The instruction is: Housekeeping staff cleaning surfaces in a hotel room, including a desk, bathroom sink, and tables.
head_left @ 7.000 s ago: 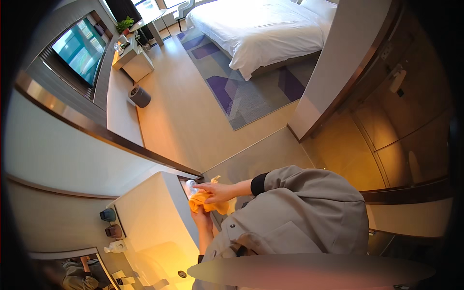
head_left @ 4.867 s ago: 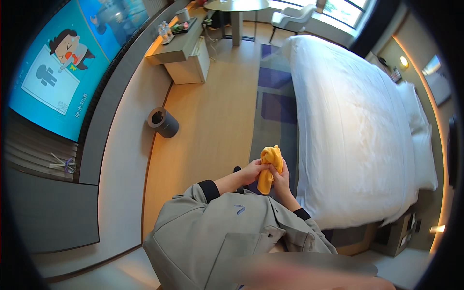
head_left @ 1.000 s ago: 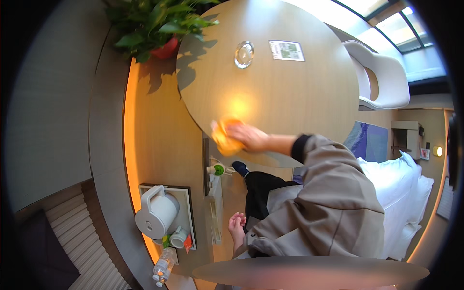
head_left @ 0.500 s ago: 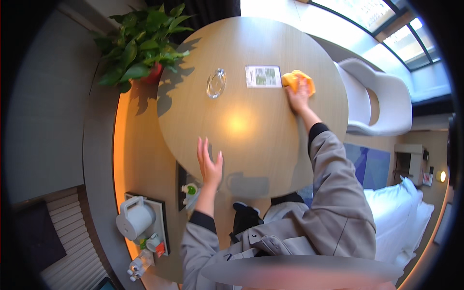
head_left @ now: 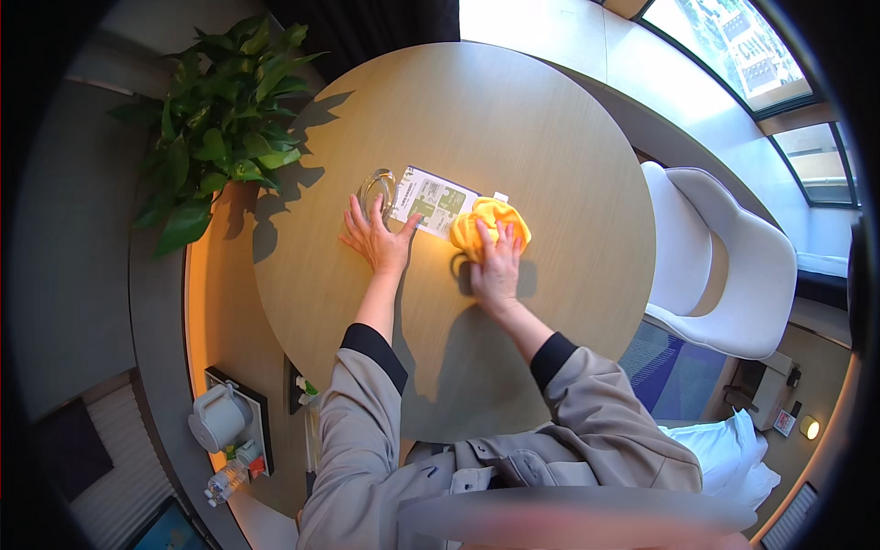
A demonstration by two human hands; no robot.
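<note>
On the round wooden table (head_left: pixel 550 302) a clear glass ashtray (head_left: pixel 377 190) sits beside a flat printed card (head_left: pixel 431 203) in white and green. My left hand (head_left: pixel 378 240) lies at the near side of the ashtray with its fingers spread, the fingertips at the glass and the thumb by the card's lower edge. Whether it presses on either cannot be made out. Bunched under my right hand (head_left: pixel 498 273) is a yellow cloth (head_left: pixel 490 226), held against the right end of the card and covering that corner.
A leafy potted plant (head_left: pixel 220 137) stands left of the table. At the lower left, a tray (head_left: pixel 261 422) holds a white kettle (head_left: pixel 220 417), with a plastic bottle (head_left: pixel 225 483) near it. A white chair (head_left: pixel 733 266) is on the right, near a bed (head_left: pixel 724 463).
My right hand has brought the cloth left and nearer, onto the card's end. My left hand has moved from the near table edge up to the ashtray. The card now looks tilted.
</note>
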